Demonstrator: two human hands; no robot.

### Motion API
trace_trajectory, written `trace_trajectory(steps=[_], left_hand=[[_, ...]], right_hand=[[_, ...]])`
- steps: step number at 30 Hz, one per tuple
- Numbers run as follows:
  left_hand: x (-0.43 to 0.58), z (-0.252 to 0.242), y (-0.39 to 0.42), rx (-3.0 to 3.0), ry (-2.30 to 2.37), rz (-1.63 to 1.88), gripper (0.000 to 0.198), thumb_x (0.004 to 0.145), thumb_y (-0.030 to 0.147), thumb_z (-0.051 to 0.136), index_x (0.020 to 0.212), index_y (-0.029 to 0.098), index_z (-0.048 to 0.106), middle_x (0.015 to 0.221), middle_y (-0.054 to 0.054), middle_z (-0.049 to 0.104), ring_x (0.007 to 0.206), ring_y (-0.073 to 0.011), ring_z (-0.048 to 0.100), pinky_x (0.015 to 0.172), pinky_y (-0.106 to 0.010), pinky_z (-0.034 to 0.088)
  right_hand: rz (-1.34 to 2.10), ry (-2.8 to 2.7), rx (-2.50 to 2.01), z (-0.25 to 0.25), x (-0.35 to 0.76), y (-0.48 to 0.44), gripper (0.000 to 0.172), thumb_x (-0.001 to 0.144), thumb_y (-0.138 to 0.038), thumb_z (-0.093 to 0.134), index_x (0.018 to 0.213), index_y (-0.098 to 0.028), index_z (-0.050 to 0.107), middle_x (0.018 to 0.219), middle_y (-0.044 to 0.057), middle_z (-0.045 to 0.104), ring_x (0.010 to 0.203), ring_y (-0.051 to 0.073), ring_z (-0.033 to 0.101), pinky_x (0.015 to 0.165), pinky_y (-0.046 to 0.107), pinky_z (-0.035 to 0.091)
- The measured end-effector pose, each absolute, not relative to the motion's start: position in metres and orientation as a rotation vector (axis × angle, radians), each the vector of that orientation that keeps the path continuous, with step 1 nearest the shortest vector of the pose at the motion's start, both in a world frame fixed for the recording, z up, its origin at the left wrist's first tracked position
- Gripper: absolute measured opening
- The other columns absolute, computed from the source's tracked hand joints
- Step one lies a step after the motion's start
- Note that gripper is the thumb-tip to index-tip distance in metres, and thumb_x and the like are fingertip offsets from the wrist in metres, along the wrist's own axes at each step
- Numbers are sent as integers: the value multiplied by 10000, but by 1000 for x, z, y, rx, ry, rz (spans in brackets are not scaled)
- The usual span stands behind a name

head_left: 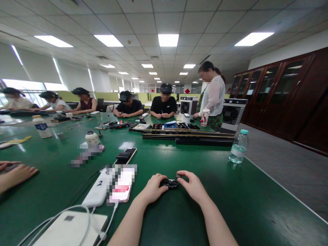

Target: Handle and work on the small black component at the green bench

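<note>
My left hand (155,185) grips the left end of a small black part (171,183) with a ridged, uneven outline, low over the green table. Between the thumb and fingertips of my right hand (191,184) is a smaller dark piece (178,176), just above the right end of the black part. Whether the two pieces touch I cannot tell. Their exact kind is too small to make out.
To the left lie a phone (123,191), a white power bank (96,188) marked 2, a white box (71,229) and cables. A water bottle (238,147) stands near the right edge of the table (256,205). Long black rails (205,140) lie ahead; several people sit beyond.
</note>
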State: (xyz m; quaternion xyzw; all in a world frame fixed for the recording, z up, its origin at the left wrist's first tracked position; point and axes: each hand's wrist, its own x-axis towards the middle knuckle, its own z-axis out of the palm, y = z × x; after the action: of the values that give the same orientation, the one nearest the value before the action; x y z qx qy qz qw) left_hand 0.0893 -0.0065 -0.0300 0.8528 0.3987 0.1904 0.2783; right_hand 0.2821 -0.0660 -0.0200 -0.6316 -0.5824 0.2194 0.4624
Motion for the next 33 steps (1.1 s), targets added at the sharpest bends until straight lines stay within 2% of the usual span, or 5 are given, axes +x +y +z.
trace_trajectory(steps=[5,16,33], left_hand=[[89,-30,-6,2283,1072,515,367,759,287,584,1112,189,595,1112,-80,591,1041,-240,516,929,-340,391],[89,-32,-6,2287,1057,533,353,751,279,594,1095,202,599,1068,-70,597,1013,-233,524,914,-340,406],[89,-37,-2,2288,1080,521,385,739,291,605,1114,207,592,1108,-74,595,1043,-245,523,928,-347,403]], right_hand=[[594,-1453,-1526,-18,275,-67,282,714,-267,610,983,-235,690,982,40,710,994,229,616,947,400,437],[575,-1537,-1530,-26,269,-65,228,695,-268,641,909,-243,715,980,45,707,998,236,604,944,395,436],[534,-1627,-1560,-31,265,-64,191,671,-223,664,845,-271,727,1017,39,704,1035,242,594,970,414,413]])
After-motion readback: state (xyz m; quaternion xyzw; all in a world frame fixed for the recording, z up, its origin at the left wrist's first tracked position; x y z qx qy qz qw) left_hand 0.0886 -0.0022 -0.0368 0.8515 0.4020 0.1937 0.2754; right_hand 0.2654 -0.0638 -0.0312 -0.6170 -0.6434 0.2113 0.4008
